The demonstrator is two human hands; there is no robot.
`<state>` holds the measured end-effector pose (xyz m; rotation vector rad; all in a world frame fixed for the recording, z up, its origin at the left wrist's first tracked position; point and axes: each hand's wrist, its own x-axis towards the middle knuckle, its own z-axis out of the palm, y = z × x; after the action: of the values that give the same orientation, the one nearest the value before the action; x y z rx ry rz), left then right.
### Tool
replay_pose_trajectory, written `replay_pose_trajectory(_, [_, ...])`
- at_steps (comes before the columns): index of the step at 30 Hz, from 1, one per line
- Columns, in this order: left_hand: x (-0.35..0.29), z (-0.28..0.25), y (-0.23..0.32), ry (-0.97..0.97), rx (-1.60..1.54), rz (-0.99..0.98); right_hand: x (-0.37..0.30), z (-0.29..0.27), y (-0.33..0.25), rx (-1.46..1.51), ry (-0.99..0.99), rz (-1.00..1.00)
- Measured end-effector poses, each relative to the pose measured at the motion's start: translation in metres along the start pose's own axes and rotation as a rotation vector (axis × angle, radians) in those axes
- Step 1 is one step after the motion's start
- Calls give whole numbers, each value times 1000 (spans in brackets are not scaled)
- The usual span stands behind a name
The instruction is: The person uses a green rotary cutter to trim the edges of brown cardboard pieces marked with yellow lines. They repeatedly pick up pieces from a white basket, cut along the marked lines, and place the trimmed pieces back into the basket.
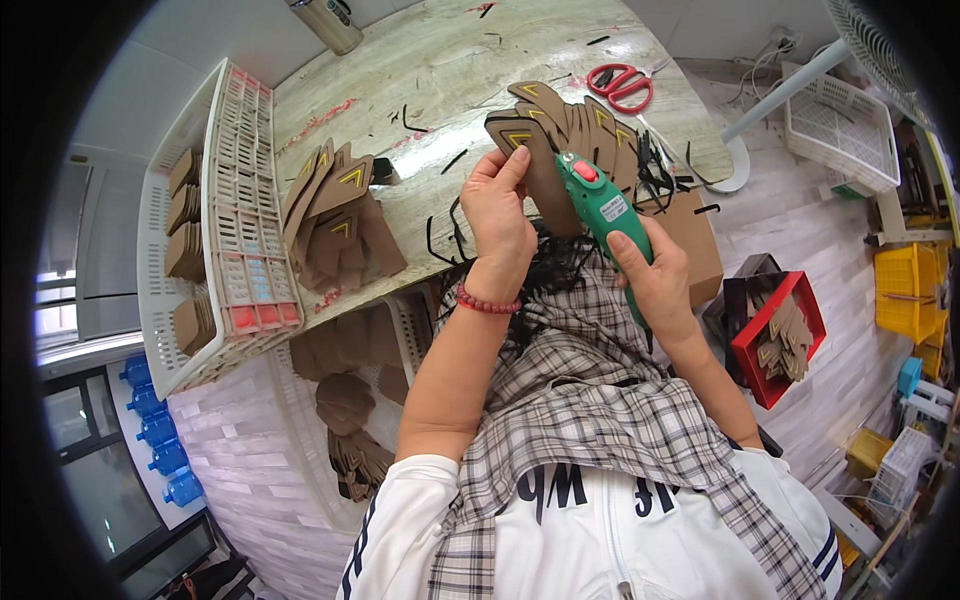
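Observation:
My left hand (497, 205) pinches the edge of a brown flat piece (545, 178) with a dark rim and a yellow V-shaped mark. My right hand (652, 270) is wrapped round a green handheld power cutter (605, 205) with a red button; its metal head is close beside the held piece. Behind both hands, more brown pieces (590, 130) fan out in an overlapping pile. Another heap of marked pieces (340, 210) lies to the left on the table. Black trimmed strips (655, 175) gather right of the cutter and also on my plaid apron (550, 330).
Red-handled scissors (622, 88) lie on the worktable (430, 60). A white plastic basket (225, 200) holding stacked brown pieces stands at the left edge. On the right are a red box (808, 300) of pieces, a fan (870, 45) and a white crate (840, 125). A metal flask (328, 22) stands at the back.

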<state>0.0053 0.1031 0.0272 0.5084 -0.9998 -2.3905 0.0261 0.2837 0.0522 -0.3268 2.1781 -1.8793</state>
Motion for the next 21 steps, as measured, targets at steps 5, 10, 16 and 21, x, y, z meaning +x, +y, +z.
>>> replay_pose_trajectory(5, [-4,-7,-3,-76,76,-28,2,-3,0,29,-6,18])
replay_pose_trajectory(10, [-11,-4,1,-71,137,-5,1,-6,-5,18,-5,19])
replay_pose_trajectory(16, [-2,-11,15,-164,281,92,-1,-12,0,-24,-39,21])
replay_pose_trajectory(21, [2,-15,24,-228,381,142,-2,-11,1,-15,-57,13])
